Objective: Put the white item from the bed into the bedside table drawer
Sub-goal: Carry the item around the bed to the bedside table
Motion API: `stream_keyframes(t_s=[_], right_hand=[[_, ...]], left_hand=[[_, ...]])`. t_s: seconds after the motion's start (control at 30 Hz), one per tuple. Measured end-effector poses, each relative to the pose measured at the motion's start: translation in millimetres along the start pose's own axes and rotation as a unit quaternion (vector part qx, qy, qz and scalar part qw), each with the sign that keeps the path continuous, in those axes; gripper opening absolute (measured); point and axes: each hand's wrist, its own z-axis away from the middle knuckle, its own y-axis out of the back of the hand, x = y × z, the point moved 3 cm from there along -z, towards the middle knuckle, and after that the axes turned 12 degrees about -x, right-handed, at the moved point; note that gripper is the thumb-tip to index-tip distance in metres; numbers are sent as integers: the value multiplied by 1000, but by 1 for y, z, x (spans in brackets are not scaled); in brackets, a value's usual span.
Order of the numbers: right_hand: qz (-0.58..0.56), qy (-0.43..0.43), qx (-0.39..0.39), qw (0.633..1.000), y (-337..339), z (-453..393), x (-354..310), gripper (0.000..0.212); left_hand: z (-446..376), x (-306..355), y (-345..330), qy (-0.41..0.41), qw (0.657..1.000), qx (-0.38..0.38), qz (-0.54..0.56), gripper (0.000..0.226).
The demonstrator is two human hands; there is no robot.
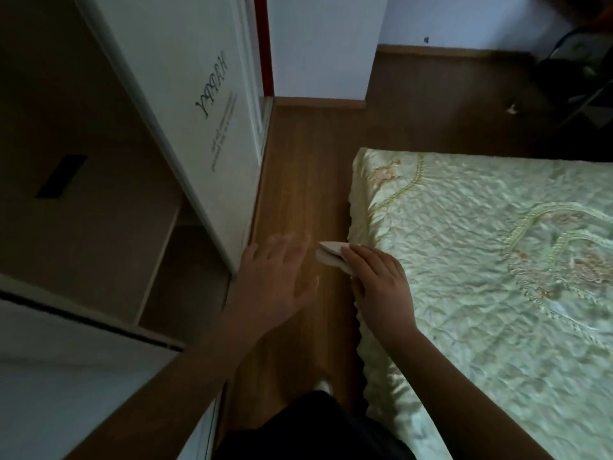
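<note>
The white item [330, 254] is a flat, folded pale piece. It sticks out past the left edge of the bed [481, 277], above the wooden floor. My right hand [381, 287] grips it from above, fingers curled over its near end. My left hand [282, 277] hovers just left of it, fingers spread and empty, slightly blurred. The bed has a pale green quilted cover with embroidery. No bedside table drawer shows clearly in this view.
A white wardrobe door [205, 111] with lettering stands open at the left, showing brown shelves [159, 260] inside. A narrow strip of wooden floor [298, 177] runs between wardrobe and bed. A dark chair [580, 78] stands far right.
</note>
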Motion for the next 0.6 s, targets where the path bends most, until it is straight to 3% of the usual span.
stream_keyframes(t_s=[0.23,0.6], right_hand=[[17,6,9,1000,14,-101,49,42],[40,-17,13,999,-26,-307,115,43]], left_hand=[[-109,-23,38,-11,999,13,-32,73],[-316,-102,71,-56,997,31,-39,69]])
